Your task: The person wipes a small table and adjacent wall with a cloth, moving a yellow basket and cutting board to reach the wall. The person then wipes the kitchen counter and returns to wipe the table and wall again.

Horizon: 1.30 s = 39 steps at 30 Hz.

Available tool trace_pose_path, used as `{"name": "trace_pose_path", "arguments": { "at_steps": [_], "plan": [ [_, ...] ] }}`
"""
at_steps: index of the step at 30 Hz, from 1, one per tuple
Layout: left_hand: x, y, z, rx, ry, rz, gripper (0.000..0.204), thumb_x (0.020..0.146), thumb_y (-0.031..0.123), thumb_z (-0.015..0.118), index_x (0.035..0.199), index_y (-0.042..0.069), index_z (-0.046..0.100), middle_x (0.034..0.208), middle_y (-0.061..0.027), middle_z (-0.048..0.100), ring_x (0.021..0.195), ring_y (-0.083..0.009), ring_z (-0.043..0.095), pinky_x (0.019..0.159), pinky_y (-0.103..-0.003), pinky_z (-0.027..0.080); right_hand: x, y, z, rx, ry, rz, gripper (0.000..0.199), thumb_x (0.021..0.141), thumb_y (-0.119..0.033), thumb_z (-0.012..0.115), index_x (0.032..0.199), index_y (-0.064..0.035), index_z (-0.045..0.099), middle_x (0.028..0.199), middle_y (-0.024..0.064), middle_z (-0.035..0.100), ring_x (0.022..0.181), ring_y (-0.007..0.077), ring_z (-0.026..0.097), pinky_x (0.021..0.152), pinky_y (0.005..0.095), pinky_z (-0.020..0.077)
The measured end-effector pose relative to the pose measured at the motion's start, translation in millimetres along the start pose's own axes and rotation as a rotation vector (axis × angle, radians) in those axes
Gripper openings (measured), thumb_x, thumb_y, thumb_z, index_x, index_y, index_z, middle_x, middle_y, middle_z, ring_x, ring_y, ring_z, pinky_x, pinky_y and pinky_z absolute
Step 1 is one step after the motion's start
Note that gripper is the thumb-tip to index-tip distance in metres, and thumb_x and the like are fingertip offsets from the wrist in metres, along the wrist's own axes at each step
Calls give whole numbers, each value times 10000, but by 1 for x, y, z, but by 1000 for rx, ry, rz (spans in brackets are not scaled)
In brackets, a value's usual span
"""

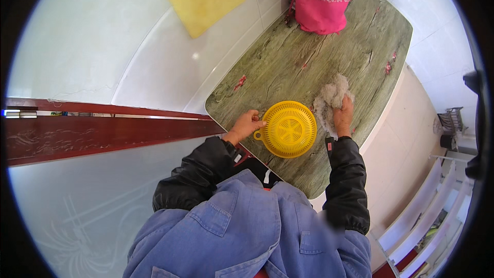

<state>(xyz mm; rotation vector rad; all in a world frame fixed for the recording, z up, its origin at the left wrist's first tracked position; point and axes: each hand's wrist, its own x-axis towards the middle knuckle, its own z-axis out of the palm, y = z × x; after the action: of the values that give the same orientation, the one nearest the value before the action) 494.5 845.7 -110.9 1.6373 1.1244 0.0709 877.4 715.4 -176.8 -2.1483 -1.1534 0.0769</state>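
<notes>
A round yellow plastic colander (289, 129) with a slotted wall and a small loop handle sits near the table's front edge. My left hand (246, 125) is at its left rim just above the loop, fingers curled and the thumb against the rim. To the right of the colander lies a wad of fluffy greyish-beige fibre (334, 90), spread loosely on the tabletop. My right hand (343, 116) is closed over the near right part of this wad, and the fingertips are partly buried in it.
The table (288, 67) has a green-grey wood-grain top with small red flower marks. A bright pink cloth item (321, 5) stands at its far end. A yellow sheet (206, 0) hangs on the left, above a dark red rail (103, 134). White slats (422, 216) stand at lower right.
</notes>
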Motion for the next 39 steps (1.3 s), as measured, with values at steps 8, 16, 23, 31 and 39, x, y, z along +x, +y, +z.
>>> {"name": "trace_pose_path", "arguments": {
  "at_steps": [8, 16, 23, 31, 39],
  "plan": [
    [-45, -4, 30, 255, 280, 40, 511, 883, 256, 697, 1248, -55, 521, 1129, -272, 601, 1019, -419, 628, 870, -499, 512, -64, -37, -36, 81, -88, 79, 571, 744, 29, 572, 1313, 23, 529, 1315, 248, 546, 1219, 447, 493, 1054, 477, 397],
    [-45, -13, 57, 291, 181, -84, 375, 809, 131, 686, 1140, -6, 577, 1081, -317, 585, 987, -492, 579, 876, -523, 495, -130, -73, -34, -18, -51, 112, 558, 737, -28, 665, 1285, -31, 558, 1310, 196, 558, 1174, 434, 489, 1024, 472, 410],
    [-49, -15, 43, -784, 27, -430, 179, 940, 80, 657, 1102, 34, 595, 1001, -59, 643, 851, -166, 641, 828, -335, 576, -131, -59, -30, 34, -43, 133, 562, 749, -64, 676, 1294, -24, 544, 1299, 203, 554, 1156, 440, 496, 1013, 475, 413],
    [-49, 18, 65, -1054, 112, -199, 180, 1008, 103, 575, 1186, 103, 603, 1132, -17, 632, 1027, -167, 628, 879, -387, 553, -131, -54, -23, 124, -61, 174, 559, 755, -97, 695, 1288, -8, 551, 1285, 236, 554, 1169, 455, 503, 996, 489, 416],
    [-41, 73, 38, -1038, 81, 149, 263, 1011, 77, 556, 1272, 57, 566, 1163, -28, 643, 1018, -156, 641, 862, -349, 556, -130, -57, -31, 80, -25, 122, 593, 715, -80, 704, 1276, 24, 543, 1316, 235, 548, 1218, 448, 488, 1053, 481, 387]
  ]
}}
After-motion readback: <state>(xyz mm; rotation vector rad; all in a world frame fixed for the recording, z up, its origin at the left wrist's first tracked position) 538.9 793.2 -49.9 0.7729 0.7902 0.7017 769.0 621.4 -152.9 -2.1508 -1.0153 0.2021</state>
